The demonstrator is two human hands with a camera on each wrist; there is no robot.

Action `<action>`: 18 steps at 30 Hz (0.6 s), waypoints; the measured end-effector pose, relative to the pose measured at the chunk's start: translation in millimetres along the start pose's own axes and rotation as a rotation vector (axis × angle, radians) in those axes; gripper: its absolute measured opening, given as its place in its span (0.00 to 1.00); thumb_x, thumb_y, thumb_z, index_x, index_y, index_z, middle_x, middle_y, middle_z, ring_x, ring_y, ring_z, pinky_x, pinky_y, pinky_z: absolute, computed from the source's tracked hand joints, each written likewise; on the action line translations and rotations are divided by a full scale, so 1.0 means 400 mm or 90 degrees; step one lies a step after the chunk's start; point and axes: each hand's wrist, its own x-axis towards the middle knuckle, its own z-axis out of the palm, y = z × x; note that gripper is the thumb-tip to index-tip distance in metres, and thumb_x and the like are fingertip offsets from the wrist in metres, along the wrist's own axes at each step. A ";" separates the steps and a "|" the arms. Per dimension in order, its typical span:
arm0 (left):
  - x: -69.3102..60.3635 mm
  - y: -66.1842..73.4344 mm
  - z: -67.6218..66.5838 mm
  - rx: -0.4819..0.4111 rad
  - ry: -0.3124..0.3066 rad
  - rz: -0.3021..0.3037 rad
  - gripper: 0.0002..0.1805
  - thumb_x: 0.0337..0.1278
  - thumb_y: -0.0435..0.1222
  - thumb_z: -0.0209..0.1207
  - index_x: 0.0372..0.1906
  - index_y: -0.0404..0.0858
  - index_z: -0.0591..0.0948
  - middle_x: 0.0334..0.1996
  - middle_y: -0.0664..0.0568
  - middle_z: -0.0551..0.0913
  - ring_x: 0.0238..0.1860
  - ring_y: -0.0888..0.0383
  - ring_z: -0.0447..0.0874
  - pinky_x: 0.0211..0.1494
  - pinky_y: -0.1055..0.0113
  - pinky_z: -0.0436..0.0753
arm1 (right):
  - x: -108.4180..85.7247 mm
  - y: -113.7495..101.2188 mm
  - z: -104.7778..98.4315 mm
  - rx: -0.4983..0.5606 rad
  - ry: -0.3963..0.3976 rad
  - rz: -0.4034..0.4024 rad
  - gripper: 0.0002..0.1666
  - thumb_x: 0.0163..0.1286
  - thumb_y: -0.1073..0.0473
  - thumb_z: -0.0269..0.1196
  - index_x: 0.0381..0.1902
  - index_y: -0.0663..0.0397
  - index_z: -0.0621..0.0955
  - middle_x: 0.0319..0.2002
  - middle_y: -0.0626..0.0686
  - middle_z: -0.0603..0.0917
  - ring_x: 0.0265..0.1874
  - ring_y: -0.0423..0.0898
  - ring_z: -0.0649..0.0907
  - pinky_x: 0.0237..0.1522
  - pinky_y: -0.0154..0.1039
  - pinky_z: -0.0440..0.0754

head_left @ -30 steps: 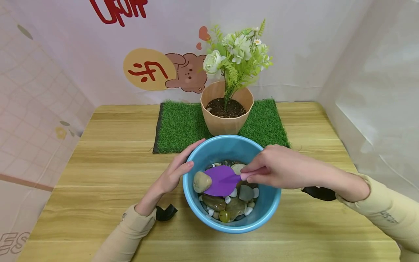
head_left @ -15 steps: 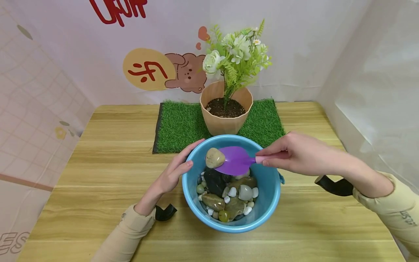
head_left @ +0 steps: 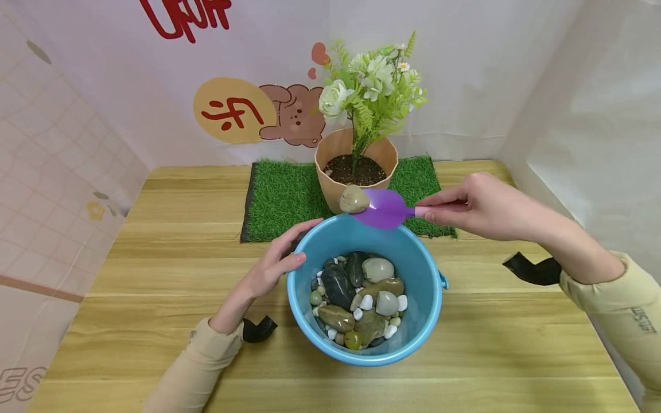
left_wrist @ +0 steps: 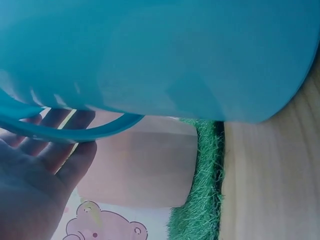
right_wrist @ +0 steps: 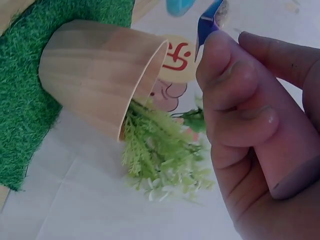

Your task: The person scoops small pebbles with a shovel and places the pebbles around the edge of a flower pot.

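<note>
My right hand (head_left: 496, 209) grips the pink handle of a toy shovel (head_left: 384, 208) with a purple blade. One beige stone (head_left: 354, 199) lies on the blade's tip, above the far rim of a blue bucket (head_left: 364, 360) and in front of the flowerpot (head_left: 356, 143). In the right wrist view my fingers curl around the pink handle (right_wrist: 280, 130). My left hand (head_left: 273, 267) rests against the bucket's left side, thumb at the rim. Its fingers extend past the bucket's blue carrying handle (left_wrist: 85, 134) in the left wrist view. Wet stones (head_left: 338, 287) cover the bucket's bottom.
The flowerpot holds dark soil and white flowers (head_left: 379, 74), and stands on a green turf mat (head_left: 281, 195) at the back of the wooden table (head_left: 181, 241). White fabric walls (head_left: 465, 74) enclose the table at the back and sides.
My right hand has lifted the shovel, with the beige stone on it, out of the bucket, away from me and slightly right. My left hand has stayed at the bucket.
</note>
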 end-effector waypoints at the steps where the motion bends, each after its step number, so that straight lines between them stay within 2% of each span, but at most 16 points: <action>1: 0.003 -0.001 -0.004 0.002 -0.004 0.001 0.35 0.70 0.35 0.48 0.79 0.25 0.61 0.73 0.25 0.70 0.66 0.70 0.78 0.64 0.62 0.89 | 0.005 0.001 -0.002 -0.002 0.003 0.011 0.13 0.74 0.53 0.68 0.52 0.44 0.92 0.25 0.38 0.88 0.15 0.33 0.68 0.20 0.31 0.70; 4: 0.013 -0.001 -0.013 0.008 -0.010 0.002 0.33 0.70 0.33 0.48 0.77 0.23 0.64 0.70 0.23 0.72 0.63 0.70 0.81 0.61 0.65 0.89 | 0.023 0.010 -0.007 -0.012 0.014 0.038 0.13 0.74 0.52 0.68 0.53 0.44 0.92 0.29 0.41 0.91 0.15 0.35 0.69 0.19 0.31 0.70; 9: 0.045 0.010 -0.024 0.024 -0.001 -0.010 0.28 0.71 0.31 0.49 0.72 0.24 0.70 0.64 0.25 0.79 0.57 0.67 0.86 0.56 0.65 0.91 | 0.065 0.032 -0.012 -0.021 0.035 0.061 0.14 0.75 0.50 0.67 0.52 0.46 0.92 0.30 0.45 0.92 0.17 0.37 0.74 0.19 0.33 0.69; 12: 0.063 0.018 -0.028 0.042 -0.001 -0.031 0.27 0.72 0.33 0.51 0.72 0.27 0.71 0.64 0.29 0.80 0.58 0.58 0.88 0.57 0.65 0.91 | 0.094 0.043 -0.013 -0.021 0.039 0.068 0.16 0.76 0.48 0.66 0.51 0.48 0.92 0.27 0.47 0.90 0.15 0.37 0.72 0.18 0.33 0.66; 15: 0.076 0.021 -0.028 0.047 -0.023 -0.050 0.28 0.74 0.34 0.52 0.74 0.30 0.70 0.67 0.32 0.79 0.60 0.44 0.87 0.57 0.64 0.91 | 0.125 0.051 -0.014 -0.023 0.040 0.076 0.17 0.77 0.46 0.64 0.51 0.48 0.92 0.26 0.47 0.89 0.14 0.38 0.69 0.18 0.34 0.64; 18: 0.079 0.021 -0.028 0.041 -0.039 -0.063 0.29 0.74 0.34 0.51 0.76 0.30 0.69 0.68 0.32 0.78 0.59 0.36 0.86 0.53 0.62 0.93 | 0.158 0.057 -0.016 -0.034 0.041 0.075 0.18 0.78 0.46 0.63 0.47 0.49 0.93 0.23 0.47 0.87 0.14 0.39 0.68 0.19 0.35 0.65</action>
